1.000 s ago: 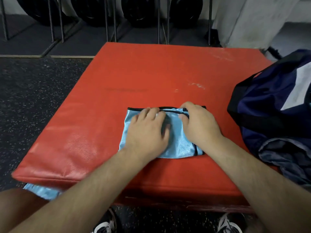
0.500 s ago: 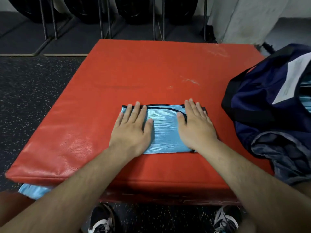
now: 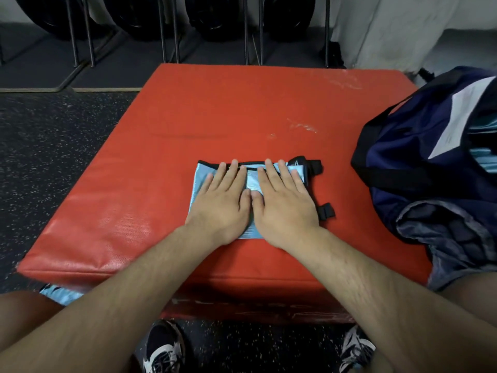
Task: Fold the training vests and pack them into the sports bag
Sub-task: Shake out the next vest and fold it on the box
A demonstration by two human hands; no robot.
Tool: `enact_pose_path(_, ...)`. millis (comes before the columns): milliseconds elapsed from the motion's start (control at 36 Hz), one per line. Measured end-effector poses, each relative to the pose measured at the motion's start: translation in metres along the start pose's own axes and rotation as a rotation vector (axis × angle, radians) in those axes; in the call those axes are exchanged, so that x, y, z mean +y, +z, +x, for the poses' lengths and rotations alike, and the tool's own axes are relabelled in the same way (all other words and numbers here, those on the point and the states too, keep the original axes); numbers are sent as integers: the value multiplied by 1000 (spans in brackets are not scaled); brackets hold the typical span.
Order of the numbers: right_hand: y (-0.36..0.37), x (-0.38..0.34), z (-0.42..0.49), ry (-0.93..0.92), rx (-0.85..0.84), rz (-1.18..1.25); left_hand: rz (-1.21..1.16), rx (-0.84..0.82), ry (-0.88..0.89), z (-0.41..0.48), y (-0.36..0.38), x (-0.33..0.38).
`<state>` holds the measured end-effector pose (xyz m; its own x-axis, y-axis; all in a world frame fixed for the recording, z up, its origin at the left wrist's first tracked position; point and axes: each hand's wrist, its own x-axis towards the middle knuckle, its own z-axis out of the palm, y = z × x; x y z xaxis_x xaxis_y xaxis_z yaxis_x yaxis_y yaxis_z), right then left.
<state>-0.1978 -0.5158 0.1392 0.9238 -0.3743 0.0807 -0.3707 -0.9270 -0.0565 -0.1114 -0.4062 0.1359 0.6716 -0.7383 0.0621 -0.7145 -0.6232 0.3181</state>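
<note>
On the red mat (image 3: 242, 109), the left hand (image 3: 223, 200) and right hand (image 3: 285, 203) press flat, fingers straight and gripping nothing, on the folded blue vest (image 3: 200, 181) at its middle. The slick fabric may well spring open when lifted toward the sports bag (image 3: 408, 157) at right, as its black straps (image 3: 326, 211) jut loose. Counted: one blue piece (image 3: 60, 294) below the mat's near-left edge, two hands, one folded vest, one bag.
</note>
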Motion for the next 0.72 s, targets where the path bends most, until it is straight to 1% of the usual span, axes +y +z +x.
enact_pose_path(83, 2, 3, -1, 26, -50, 24, 13, -51, -34, -2, 4, -1)
enact_pose_path(278, -2, 1, -2, 39, -68, 19, 9, -42, -42, -2, 4, -1)
enact_pose_path(417, -2, 0, -2, 36, -70, 25, -13, -45, -64, -1, 4, -1)
enact_pose_path(500, -2, 1, -1, 31, -70, 19, -65, -50, -130, 1, 2, -4)
enact_pose_path(611, -2, 1, -2, 26, -54, 41, -45, -50, -192, 7, -2, -17)
enact_pose_path(722, -4, 7, -1, -25, -31, 84, -29, -39, -185, 7, -6, -27)
